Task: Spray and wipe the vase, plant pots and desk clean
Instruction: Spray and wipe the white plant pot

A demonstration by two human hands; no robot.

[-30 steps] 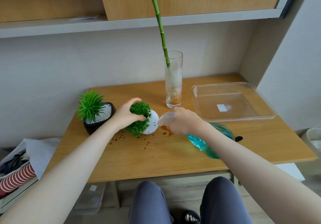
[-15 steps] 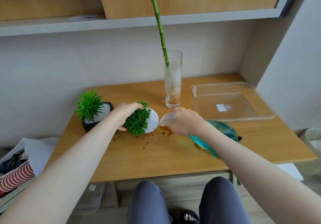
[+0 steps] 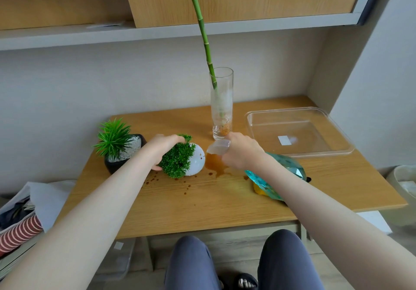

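On the stained desk [image 3: 225,202], our left hand [image 3: 161,148] grips the small white pot [image 3: 197,160], tipped sideways beside the vase [image 3: 221,103], apparently baring its side. Our right hand [image 3: 242,152] is closed around the teal spray bottle [image 3: 275,175], nozzle [image 3: 218,148] toward it.

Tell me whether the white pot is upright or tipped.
Tipped. The white pot lies on its side on the desk, its round base facing right and its greenery pointing left under the left hand.

Both forearms reach forward, left hand [image 3: 162,148] curled palm-down, right hand [image 3: 242,152] closed in a grip.
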